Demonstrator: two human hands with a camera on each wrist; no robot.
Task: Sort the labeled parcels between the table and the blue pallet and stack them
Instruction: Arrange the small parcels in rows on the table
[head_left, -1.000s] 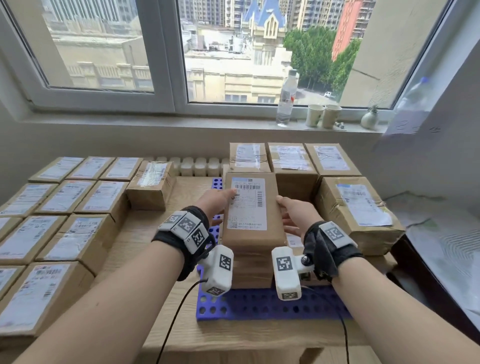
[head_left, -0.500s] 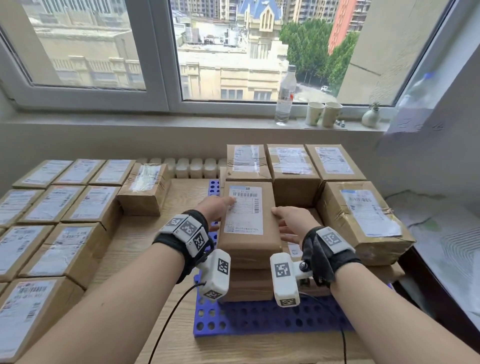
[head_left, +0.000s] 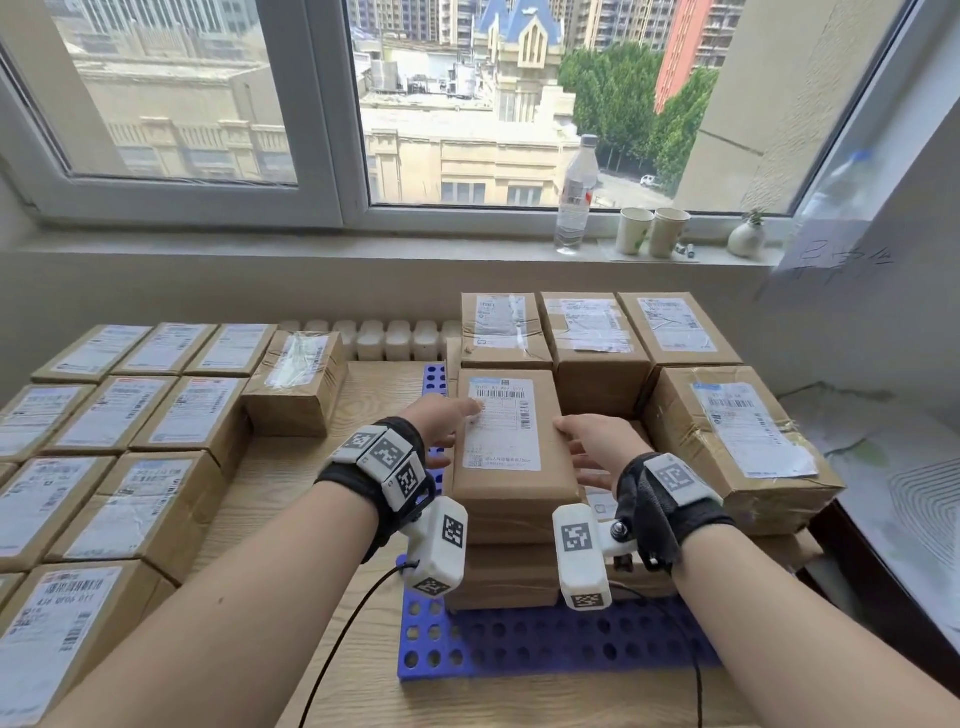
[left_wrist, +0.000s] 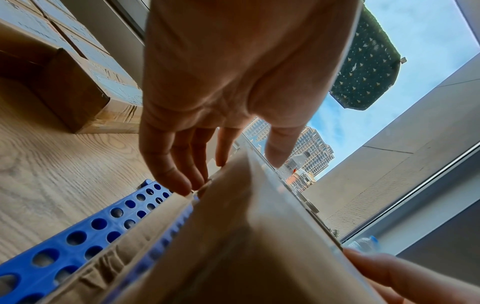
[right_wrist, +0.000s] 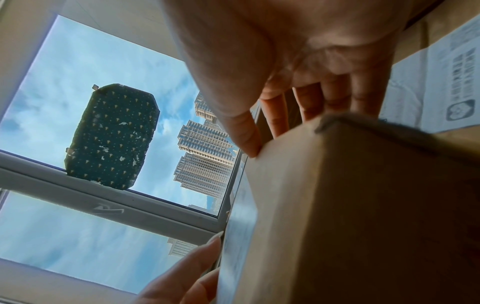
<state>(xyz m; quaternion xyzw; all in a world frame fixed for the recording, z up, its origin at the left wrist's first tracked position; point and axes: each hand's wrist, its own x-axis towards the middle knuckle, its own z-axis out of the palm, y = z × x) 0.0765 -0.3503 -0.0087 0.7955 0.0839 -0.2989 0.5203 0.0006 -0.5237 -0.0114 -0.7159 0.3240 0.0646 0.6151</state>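
Observation:
A brown parcel with a white barcode label (head_left: 501, 441) lies flat on top of a stack of like parcels (head_left: 504, 577) on the blue perforated pallet (head_left: 545, 644). My left hand (head_left: 441, 421) holds its left side, thumb on the label and fingers down the side. My right hand (head_left: 597, 441) holds the right side the same way. In the left wrist view the fingertips (left_wrist: 182, 185) touch the parcel (left_wrist: 259, 236) at its edge above the pallet (left_wrist: 78, 236). In the right wrist view the thumb (right_wrist: 246, 139) sits on the parcel's top edge (right_wrist: 350, 205).
Rows of labeled parcels (head_left: 130, 467) cover the wooden table on the left, with one taller box (head_left: 296, 384) behind them. More parcels are stacked on the pallet at the back (head_left: 592, 332) and right (head_left: 727, 441). A bottle (head_left: 576, 192) and cups (head_left: 652, 231) stand on the windowsill.
Both hands have lowered the labeled parcel away from me onto the stack; it now sits level on the parcel beneath. The hands keep the same hold.

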